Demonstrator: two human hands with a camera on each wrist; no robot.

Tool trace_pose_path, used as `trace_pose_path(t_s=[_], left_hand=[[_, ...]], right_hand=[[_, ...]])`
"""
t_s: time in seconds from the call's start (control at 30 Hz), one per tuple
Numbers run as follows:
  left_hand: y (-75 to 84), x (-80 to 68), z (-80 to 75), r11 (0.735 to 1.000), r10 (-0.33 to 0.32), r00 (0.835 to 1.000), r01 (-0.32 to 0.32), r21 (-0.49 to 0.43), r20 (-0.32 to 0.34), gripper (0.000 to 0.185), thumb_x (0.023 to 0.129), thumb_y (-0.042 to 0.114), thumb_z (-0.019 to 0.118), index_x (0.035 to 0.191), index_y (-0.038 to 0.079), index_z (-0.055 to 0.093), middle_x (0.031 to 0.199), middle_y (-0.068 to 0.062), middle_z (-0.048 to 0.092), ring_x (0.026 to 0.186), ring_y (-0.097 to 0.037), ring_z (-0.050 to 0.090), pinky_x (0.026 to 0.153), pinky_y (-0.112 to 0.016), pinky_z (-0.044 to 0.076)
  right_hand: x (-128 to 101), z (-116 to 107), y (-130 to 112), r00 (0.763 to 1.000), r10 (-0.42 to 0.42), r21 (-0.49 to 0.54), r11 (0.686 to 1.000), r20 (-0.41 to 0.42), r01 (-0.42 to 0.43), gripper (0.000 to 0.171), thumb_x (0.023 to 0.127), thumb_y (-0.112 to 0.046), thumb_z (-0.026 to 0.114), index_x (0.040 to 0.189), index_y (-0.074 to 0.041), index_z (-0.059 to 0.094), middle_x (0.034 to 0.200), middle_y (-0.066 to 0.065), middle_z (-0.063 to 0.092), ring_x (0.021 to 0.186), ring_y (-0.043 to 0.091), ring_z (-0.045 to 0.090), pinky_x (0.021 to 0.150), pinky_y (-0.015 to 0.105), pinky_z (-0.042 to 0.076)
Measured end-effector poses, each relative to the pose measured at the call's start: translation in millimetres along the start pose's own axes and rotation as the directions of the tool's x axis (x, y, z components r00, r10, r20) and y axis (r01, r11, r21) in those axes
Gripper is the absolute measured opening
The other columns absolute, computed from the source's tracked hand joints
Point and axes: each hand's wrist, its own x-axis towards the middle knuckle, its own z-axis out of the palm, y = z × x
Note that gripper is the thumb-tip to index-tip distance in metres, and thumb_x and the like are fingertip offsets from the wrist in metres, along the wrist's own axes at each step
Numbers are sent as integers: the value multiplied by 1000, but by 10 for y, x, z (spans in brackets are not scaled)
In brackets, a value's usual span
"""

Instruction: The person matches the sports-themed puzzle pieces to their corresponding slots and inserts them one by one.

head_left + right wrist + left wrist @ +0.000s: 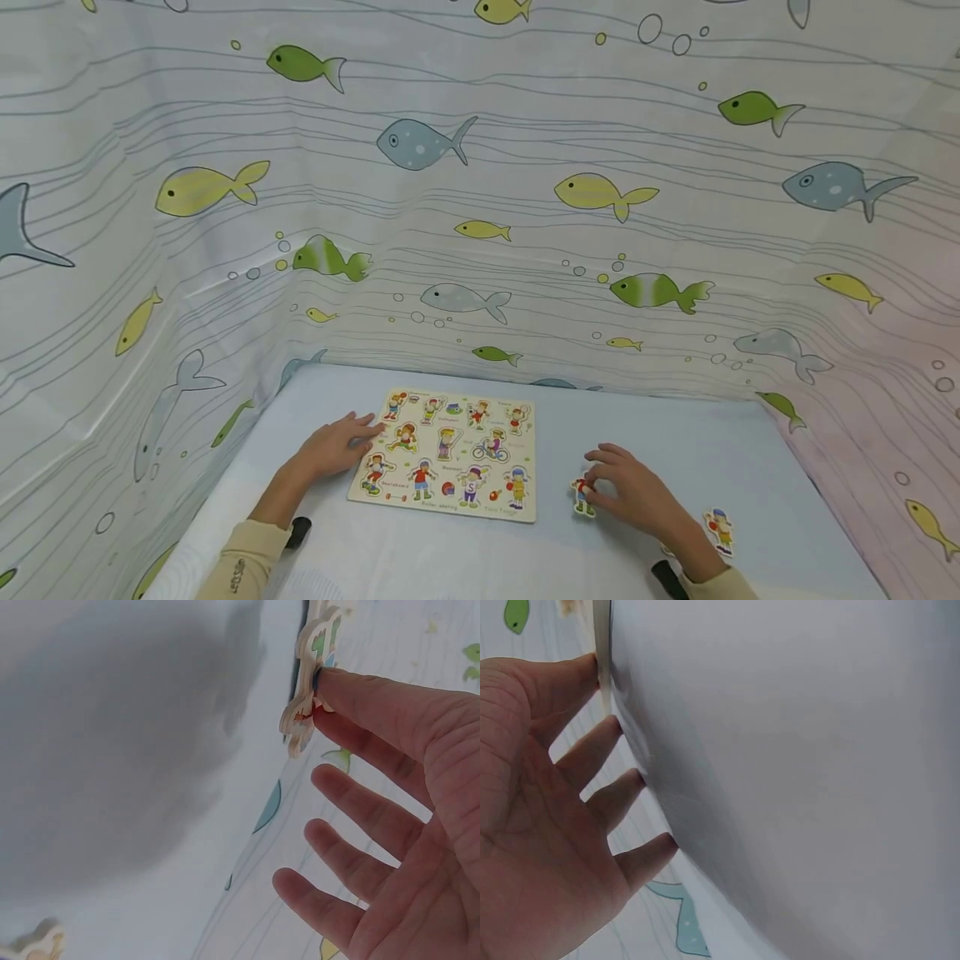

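A wooden picture puzzle board [528, 500] with cartoon children playing sports lies on the table. My left hand [333, 447] touches its left edge with the fingertips, fingers spread; in the left wrist view the hand [547, 795] meets the thin edge of the board [602, 652]. To the right of the board, my right hand [630, 492] pinches a wooden puzzle piece [580, 503] shaped like a child between thumb and index finger. Seen from the right wrist, the piece [301, 690] shows its thick wooden side, and the other fingers [360, 862] are spread away from it.
Another child-shaped puzzle piece [720, 531] lies on the table [645, 433] beyond my right wrist, and one more piece [665, 549] is mostly hidden under that wrist. A fish-patterned curtain [525, 275] encloses the table's back and sides.
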Motion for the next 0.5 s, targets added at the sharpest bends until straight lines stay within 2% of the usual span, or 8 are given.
trace_pose_path(t_s=[0.33,0.5], left_hand=[[47,-26,-46,1000,-14,1000,14,11,13,36,96,19,62,131,11,65,144,-19,50,135,-50,35,105,-67,31],[36,-24,-46,1000,3,1000,-3,0,0,36,96,18,62,131,10,65,144,-19,50,135,-51,36,105,-66,31]], right_hand=[[236,35,-192,999,-29,4,1000,-16,29,7,84,-27,80,85,-24,73,126,6,64,132,34,45,104,56,41],[373,74,-280,998,-58,5,998,-5,58,6,84,-26,79,87,-23,75,126,6,64,132,32,45,104,55,41]])
